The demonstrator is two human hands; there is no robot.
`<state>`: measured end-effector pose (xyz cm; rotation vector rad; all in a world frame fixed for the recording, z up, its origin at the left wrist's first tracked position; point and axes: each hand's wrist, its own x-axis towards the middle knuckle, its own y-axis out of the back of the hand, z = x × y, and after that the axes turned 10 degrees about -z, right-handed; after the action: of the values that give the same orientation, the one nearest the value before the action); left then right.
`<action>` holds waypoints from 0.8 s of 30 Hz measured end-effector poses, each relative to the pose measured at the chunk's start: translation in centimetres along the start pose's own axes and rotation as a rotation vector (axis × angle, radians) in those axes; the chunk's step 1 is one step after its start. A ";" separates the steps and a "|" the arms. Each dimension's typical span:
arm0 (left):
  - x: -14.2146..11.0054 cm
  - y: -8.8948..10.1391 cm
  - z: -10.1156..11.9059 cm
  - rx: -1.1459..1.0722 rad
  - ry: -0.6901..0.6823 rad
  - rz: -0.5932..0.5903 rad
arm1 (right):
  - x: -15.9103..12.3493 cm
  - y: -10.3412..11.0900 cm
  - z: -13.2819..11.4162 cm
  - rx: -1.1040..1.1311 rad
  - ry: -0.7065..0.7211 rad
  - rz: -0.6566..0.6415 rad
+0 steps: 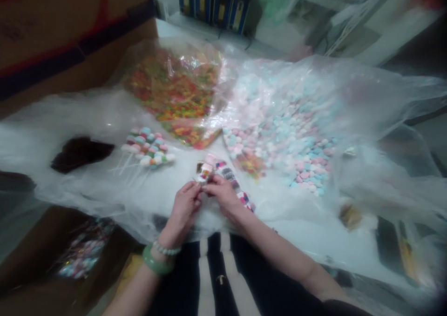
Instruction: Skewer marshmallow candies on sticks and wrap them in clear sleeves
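Observation:
My left hand (185, 209) and my right hand (220, 195) meet at the middle of the sheet, and their fingertips pinch a short candy skewer (206, 169) topped with pale pink marshmallows. My fingers hide its lower part. Just right of my right hand lies a row of small multicoloured candies (232, 181). A bundle of finished marshmallow lollipops (148, 148) with white sticks lies left of my hands. Beyond them are a heap of pastel marshmallows (279, 139) and a heap of orange-red gummy candies (171, 88), on or under clear plastic.
A white plastic sheet (87, 185) covers the work surface. A dark cloth-like object (80, 154) lies on it at left. A cardboard box (70, 260) holding colourful wrapped items sits at lower left, another box (70, 23) stands at upper left, and dark-blue binders (213, 4) stand at the back.

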<state>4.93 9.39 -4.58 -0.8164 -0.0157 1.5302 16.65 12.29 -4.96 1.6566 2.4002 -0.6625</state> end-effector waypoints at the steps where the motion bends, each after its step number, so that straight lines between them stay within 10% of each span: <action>1: -0.1 0.2 0.2 0.009 0.032 -0.048 | 0.0 0.2 -0.4 0.054 0.000 -0.045; 9: -1.7 1.7 2.6 0.086 0.318 -0.579 | -3.5 1.4 -2.3 -0.387 0.281 -0.286; 15: -3.7 2.2 7.3 0.644 0.084 -0.719 | -5.7 0.9 -5.4 -1.132 0.720 -0.567; 19: -5.2 -0.4 7.1 0.814 -0.445 -0.211 | -3.9 -0.7 -8.6 -1.459 0.859 -0.463; 24: -4.2 -2.2 4.5 0.521 -0.649 0.246 | 0.0 -3.0 -7.4 -0.631 0.408 -0.068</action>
<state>4.23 8.14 1.80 0.1127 0.0070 1.8629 14.79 14.61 2.43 1.5241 2.5383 0.4470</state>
